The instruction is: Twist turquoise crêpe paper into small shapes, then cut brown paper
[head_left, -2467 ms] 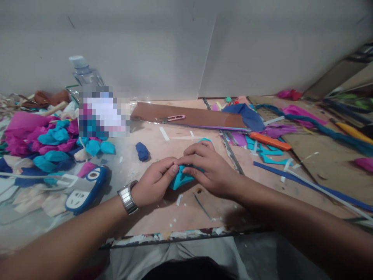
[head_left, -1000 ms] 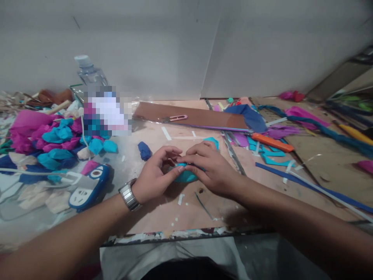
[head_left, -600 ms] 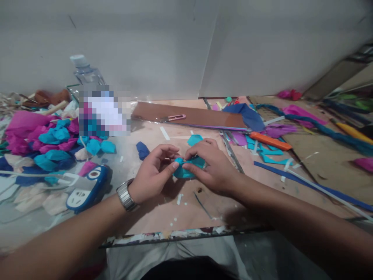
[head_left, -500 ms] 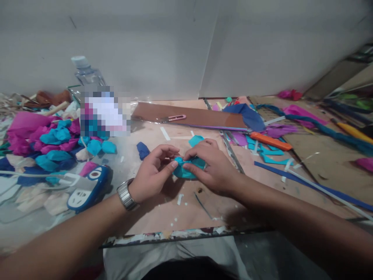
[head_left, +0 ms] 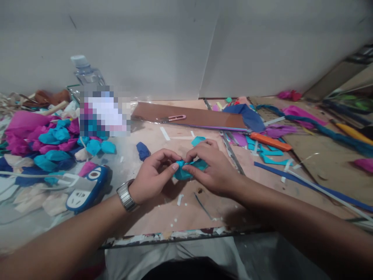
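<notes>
Turquoise piece [head_left: 183,174]: press its folds evenly, do not pull hard.
Left hand [head_left: 150,177]: you pinch it where it gathers; hold firmly.
Right hand [head_left: 215,168]: you grasp it just beside.

A craft workspace — orange-handled cutter [head_left: 270,141], coloured scraps [head_left: 272,158], littered table [head_left: 154,221].

1. Free passage over the worktop [head_left: 157,222] between left hand [head_left: 151,175] and near edge, past flat scraps [head_left: 180,200]
2. Power socket [head_left: 78,197] and crumpled-paper heap [head_left: 55,136] block the left
3. Brown sheet [head_left: 206,116] bars the far side
4. Orange handle [head_left: 270,141] lies past the right hand [head_left: 214,167]
</notes>
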Available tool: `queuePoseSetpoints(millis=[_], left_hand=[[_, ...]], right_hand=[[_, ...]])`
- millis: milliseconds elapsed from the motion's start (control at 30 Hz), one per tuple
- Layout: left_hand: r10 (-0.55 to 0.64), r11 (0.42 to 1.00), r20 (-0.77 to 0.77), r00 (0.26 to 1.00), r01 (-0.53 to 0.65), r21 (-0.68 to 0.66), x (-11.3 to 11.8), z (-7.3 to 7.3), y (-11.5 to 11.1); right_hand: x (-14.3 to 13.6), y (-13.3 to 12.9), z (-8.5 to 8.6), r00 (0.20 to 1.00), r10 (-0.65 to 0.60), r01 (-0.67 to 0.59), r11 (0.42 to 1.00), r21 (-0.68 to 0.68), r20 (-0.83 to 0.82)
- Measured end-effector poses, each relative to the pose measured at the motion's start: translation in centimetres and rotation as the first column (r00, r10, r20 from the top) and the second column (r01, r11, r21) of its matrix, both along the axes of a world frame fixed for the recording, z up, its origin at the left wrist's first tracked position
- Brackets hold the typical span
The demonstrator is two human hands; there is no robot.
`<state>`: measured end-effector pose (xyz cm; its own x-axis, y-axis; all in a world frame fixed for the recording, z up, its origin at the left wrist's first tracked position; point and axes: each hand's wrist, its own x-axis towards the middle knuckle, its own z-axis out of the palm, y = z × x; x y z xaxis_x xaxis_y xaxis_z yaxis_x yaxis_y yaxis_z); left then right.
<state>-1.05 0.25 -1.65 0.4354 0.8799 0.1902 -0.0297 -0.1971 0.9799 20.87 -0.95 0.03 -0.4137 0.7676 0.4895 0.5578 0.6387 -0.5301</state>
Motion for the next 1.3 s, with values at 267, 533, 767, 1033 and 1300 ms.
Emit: queuePoseSetpoints(millis=[267, 533, 767, 1033, 1300], left_hand=[[0.055, 0.998, 0.008, 0.998, -0.055, 0.002, 0.20, 0.17, -0.22], [0.003, 1.000, 0.045, 0.999, -0.003, 0.003, 0.30, -0.06, -0.01], [0.019, 1.000, 0.040, 0.999, -0.020, 0.012, 0.32, 0.06, -0.09], [0.000, 0.999, 0.074, 0.997, 0.003, -0.044, 0.24, 0.10, -0.06], [-0.017, 0.997, 0.070, 0.997, 0.022, -0.071, 0.14, 0.16, -0.10]], right_hand=[[0.01, 0.06, 0.22, 1.000, -0.026, 0.026, 1.000, 0.002, 0.002], [0.10, -0.08, 0.16, 1.000, -0.029, 0.029, 1.000, -0.002, 0.000], [0.18, -0.01, 0.06, 0.999, -0.034, 0.033, 0.999, -0.011, -0.002], [0.20, -0.05, 0.12, 0.999, -0.037, 0.038, 0.997, 0.062, -0.020], [0.29, 0.06, -0.02, 0.999, -0.038, 0.038, 0.998, 0.053, -0.010]])
